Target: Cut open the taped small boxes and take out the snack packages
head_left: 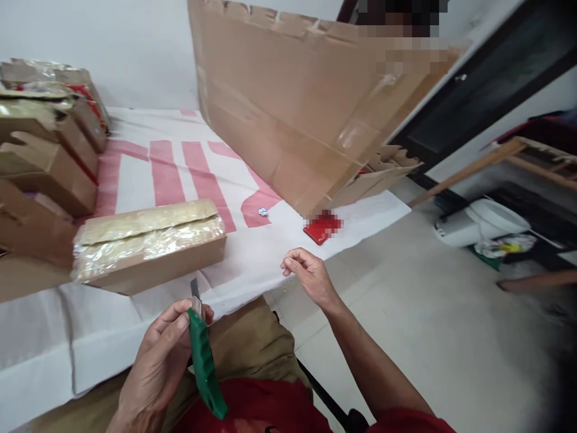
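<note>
The left hand (155, 367) grips a green utility knife (204, 355), blade out, just below the taped cardboard box (148, 246) on the surface (270, 252). The right hand (309, 273) hovers loosely curled, empty. Apparently readying to slit the tape; steadying the box comes next.

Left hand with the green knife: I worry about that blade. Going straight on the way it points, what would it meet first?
Probably the tape-wrapped cardboard box just above the blade of the green utility knife that the left hand holds; depth is unclear.
</note>
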Demonstrator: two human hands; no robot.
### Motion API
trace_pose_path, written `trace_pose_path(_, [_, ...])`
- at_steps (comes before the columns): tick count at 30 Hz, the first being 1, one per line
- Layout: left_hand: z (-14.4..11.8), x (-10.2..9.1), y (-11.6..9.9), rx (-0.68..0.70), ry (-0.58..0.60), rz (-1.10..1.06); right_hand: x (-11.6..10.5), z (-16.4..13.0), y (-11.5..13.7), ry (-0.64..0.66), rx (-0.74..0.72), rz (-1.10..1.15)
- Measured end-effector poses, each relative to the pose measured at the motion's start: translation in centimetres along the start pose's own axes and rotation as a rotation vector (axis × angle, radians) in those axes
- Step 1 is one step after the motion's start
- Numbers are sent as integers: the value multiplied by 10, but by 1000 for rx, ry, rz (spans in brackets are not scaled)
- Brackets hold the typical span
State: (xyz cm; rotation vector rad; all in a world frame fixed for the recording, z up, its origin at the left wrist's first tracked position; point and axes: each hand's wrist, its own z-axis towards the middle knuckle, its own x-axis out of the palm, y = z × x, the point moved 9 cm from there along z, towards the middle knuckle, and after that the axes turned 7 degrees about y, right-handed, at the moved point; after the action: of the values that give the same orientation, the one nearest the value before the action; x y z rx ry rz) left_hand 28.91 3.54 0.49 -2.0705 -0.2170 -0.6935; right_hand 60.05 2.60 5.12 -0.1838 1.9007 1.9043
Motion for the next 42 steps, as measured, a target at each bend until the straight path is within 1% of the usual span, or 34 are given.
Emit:
trace_pose_path(3, [2, 6, 5, -27, -26, 59, -42, -12, -26, -119, 31, -109])
trace_pose_path(5, [5, 8, 8, -34, -47, 84, -66, -17, -40, -182, 49, -161])
trace_pose_path(7, [9, 9, 11, -37, -65, 89, -83, -19, -51, -227, 63, -227])
trace_pose_path(9, [13, 10, 14, -41, -77, 89, -92, -17, -60, -244, 73, -302])
trace_pose_path(14, [18, 16, 21, -60, -81, 125, -94, 6, -72, -221, 70, -547])
trace_pose_path(18, [23, 5, 24, -85, -101, 151, -97, 21, -76, -174, 60, -796])
trace_pose_path(22, [31, -5, 29, -105, -81, 184, -100, 24, -82, -91, 64, -1031])
trace_pose_path(26, [36, -2, 35, -111, -72, 184, -92, 20, -89, 39, 36, -1192])
trace_pose_path(30, [37, 2, 36, -120, -76, 196, -85, 12, -90, 155, -11, -1268])
trace_pose_path(34, [37, 0, 35, -118, -87, 200, -87, 5, -90, 211, -43, -1285])
trace_pose_path(38, [36, -1, 37, -122, -82, 198, -93, 2, -92, 188, -29, -1271])
trace_pose_path(42, [35, -1, 34, -104, -87, 195, -96, 2, -95, 150, -8, -1240])
